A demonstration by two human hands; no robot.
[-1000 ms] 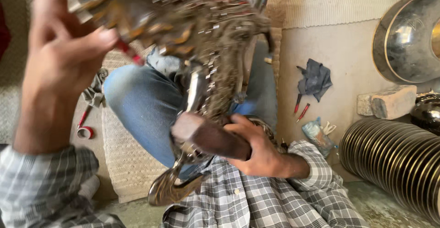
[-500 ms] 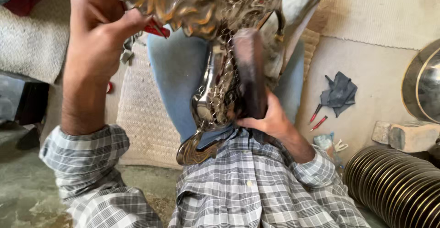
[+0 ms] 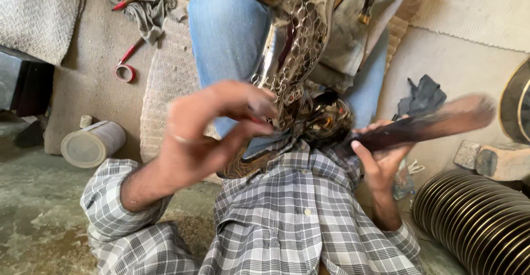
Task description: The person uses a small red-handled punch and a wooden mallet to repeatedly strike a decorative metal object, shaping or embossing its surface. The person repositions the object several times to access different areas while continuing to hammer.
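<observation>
1. A person sits on the floor with an ornate metal piece (image 3: 298, 48) propped across the lap, against blue jeans (image 3: 232, 37). It is shiny, cut through with chain-like openwork, and its lower end rests by the checked shirt (image 3: 287, 220).

2. The left hand (image 3: 210, 137) has its fingers curled, thumb and fingertips pinched on the metal piece's lower edge, just right of the palm. A ring shows on one finger.

3. The right hand (image 3: 381, 159) is closed round the handle of a dark wooden tool (image 3: 430, 123), probably a mallet or brush. The tool sticks out to the right of the hand and is blurred, so it is swinging.

4. Judging by this, the step in hand is striking or rubbing the metal surface while the other hand steadies it. The next move seems to call for a firm left-hand pinch and a well-aimed pass on the rounded part nearest the right hand.

5. Counted: one metal piece, one wooden tool, two hands.

6. Left of the left hand: one tin can (image 3: 91, 145) on its side, one roll of red tape (image 3: 125, 72), one grey rag (image 3: 146, 4).

7. Right of the right hand: one dark cloth (image 3: 422, 98), one stack of ribbed metal plates (image 3: 480, 220), two stone blocks (image 3: 497, 162).
</observation>
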